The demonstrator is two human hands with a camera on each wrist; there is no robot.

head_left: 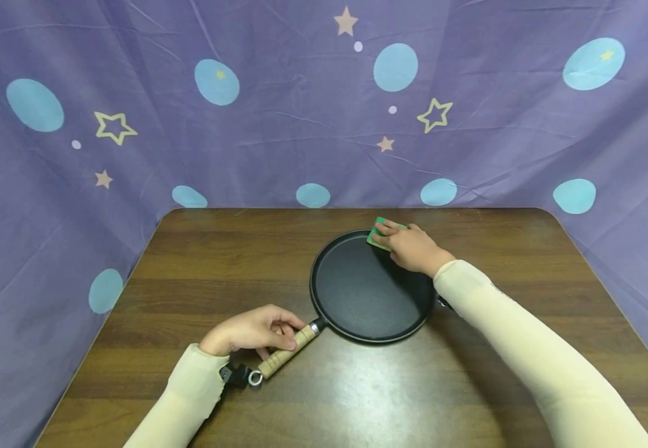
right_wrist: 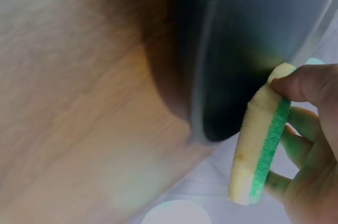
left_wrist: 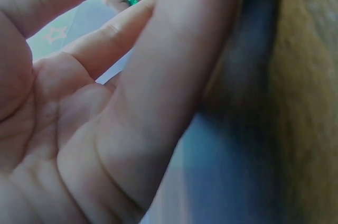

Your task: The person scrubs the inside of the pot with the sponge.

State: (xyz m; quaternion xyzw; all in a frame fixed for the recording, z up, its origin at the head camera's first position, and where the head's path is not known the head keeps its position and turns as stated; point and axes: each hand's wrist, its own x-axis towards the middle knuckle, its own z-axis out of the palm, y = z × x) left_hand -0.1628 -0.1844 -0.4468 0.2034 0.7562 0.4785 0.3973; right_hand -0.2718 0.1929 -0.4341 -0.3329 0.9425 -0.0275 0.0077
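A round black frying pan point(head_left: 365, 289) lies on the wooden table, its light wooden handle point(head_left: 287, 353) pointing toward the near left. My left hand point(head_left: 254, 330) holds that handle between thumb and fingers, close to its metal collar. At the pan's far rim, my right hand point(head_left: 413, 247) grips a sponge point(head_left: 379, 234) with a green side and a pale yellow side. In the right wrist view the sponge point(right_wrist: 259, 139) shows its yellow side against the pan's edge point(right_wrist: 203, 102), pinched by the thumb and fingers. The left wrist view shows mostly the left palm point(left_wrist: 79, 113).
The brown wooden table point(head_left: 201, 261) extends around the pan on all sides. A purple curtain point(head_left: 301, 112) with stars and blue ovals hangs behind the table and along its sides. Black wrist straps point(head_left: 237, 375) show at the sleeves.
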